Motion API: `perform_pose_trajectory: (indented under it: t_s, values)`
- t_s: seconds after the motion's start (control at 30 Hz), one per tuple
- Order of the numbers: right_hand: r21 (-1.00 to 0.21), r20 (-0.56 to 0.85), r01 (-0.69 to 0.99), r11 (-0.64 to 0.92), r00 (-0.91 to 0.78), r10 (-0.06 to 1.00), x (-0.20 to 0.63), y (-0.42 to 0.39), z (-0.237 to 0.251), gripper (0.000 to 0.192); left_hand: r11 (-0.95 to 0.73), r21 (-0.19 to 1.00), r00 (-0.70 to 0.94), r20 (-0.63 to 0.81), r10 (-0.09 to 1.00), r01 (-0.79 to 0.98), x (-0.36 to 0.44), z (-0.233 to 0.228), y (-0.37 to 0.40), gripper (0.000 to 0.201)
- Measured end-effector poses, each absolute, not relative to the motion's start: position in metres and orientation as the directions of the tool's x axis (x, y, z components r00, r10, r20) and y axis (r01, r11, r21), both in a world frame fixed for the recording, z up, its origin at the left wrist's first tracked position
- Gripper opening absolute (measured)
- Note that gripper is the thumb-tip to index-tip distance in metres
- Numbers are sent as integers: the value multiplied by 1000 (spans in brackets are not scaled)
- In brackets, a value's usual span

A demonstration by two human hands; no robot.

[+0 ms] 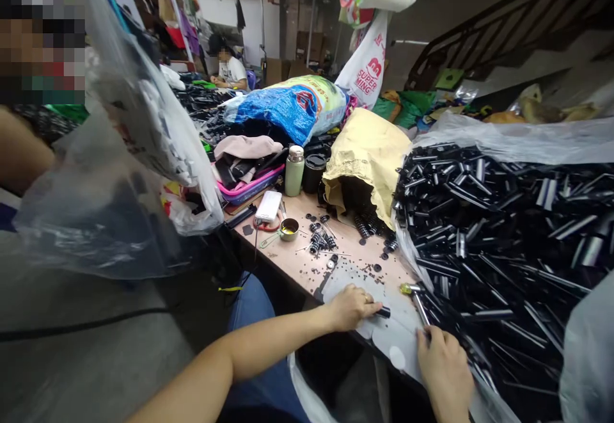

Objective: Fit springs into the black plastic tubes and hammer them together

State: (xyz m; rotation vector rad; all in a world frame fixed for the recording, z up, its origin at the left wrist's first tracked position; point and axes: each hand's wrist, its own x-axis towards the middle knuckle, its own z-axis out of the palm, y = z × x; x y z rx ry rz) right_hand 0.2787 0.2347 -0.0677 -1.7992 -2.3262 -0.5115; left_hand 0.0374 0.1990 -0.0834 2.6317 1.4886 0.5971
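Observation:
My left hand (354,308) is closed around a short black tube (384,312), whose end sticks out past the fingers over a grey worn board (407,340). At the right edge of that board, my right hand (445,362) has its fingers curled round the handle of what looks like a small hammer (422,310) with a yellow-green end. Its grip is mostly hidden by the fingers. Beyond my left hand, small black washers (377,268) and tiny bits are scattered on the board and table. A cluster of black ribbed parts (319,239) lies farther back.
A large heap of black shiny parts (503,218) in clear plastic fills the right side. A cream sack (369,148) lies open behind the board. A green bottle (294,170), a white power bank (268,207) and a small metal cup (289,230) stand farther left. Another person (233,70) sits far back.

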Motion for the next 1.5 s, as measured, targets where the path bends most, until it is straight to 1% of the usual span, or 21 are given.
perform_pose_trajectory:
  t_s: [0.1,0.17,0.23,0.27,0.33,0.4,0.43,0.5,0.6,0.7,0.8,0.87,0.97,1.03,1.13,1.2,1.27,1.3,1.37,1.47,1.5]
  values:
    - [194,356,966,169,-229,906,281,237,-71,40,-533,197,458,325,827,823,33,-91,201,40]
    - [198,350,965,171,-233,907,282,239,-73,44,-530,194,452,336,827,826,31,-96,202,39]
    - [161,331,969,189,-234,914,284,242,-72,47,-541,200,455,352,818,817,29,-99,203,37]
    - [100,315,976,192,-214,925,285,244,-71,47,-548,202,458,361,812,812,28,-100,204,36]
    - [-98,240,984,147,-120,963,286,246,-67,44,-559,206,465,370,804,803,27,-101,205,34]
    - [-305,98,949,78,-50,994,284,245,-62,42,-552,213,457,370,809,806,27,-100,206,34]
    - [-382,24,922,61,-56,998,282,243,-59,42,-534,218,439,367,820,816,27,-99,205,35]
    - [-485,-73,871,78,-129,989,274,232,-51,45,-483,233,389,353,851,844,28,-96,202,36]
    - [-552,-109,826,113,-206,972,262,205,-35,49,-411,264,327,309,893,873,30,-90,192,37]
    - [-556,-111,823,117,-213,971,253,180,-20,48,-386,298,311,270,911,873,30,-87,186,38]
    - [-563,-2,818,117,-143,990,249,161,-19,46,-379,307,306,262,915,873,28,-88,187,41]
    - [-517,23,850,100,-102,994,249,151,-26,45,-382,303,308,266,913,873,28,-89,186,43]
    - [-377,-106,922,89,-139,985,249,144,-34,42,-376,297,308,251,918,878,32,-89,183,45]
    - [-352,-137,929,113,-171,976,246,144,-28,40,-366,276,303,244,921,889,39,-88,180,46]
    - [-469,3,864,184,-207,978,235,142,-1,43,-363,234,303,257,918,902,56,-87,174,47]
    - [-562,100,791,241,-224,969,224,136,16,44,-377,223,318,259,912,899,67,-87,170,60]
    - [-620,154,732,283,-241,958,212,130,21,46,-391,225,334,252,908,893,74,-89,165,68]
    - [-625,155,723,295,-255,954,206,127,19,47,-394,227,339,246,908,891,75,-90,163,69]
    - [-567,81,772,287,-295,952,197,124,7,47,-404,227,352,237,906,886,75,-94,161,68]
    - [-354,-168,895,270,-346,923,188,125,-11,40,-418,229,365,239,900,879,70,-99,165,61]
    - [-304,-219,911,280,-353,910,188,127,-14,39,-425,234,370,243,896,875,69,-99,169,59]
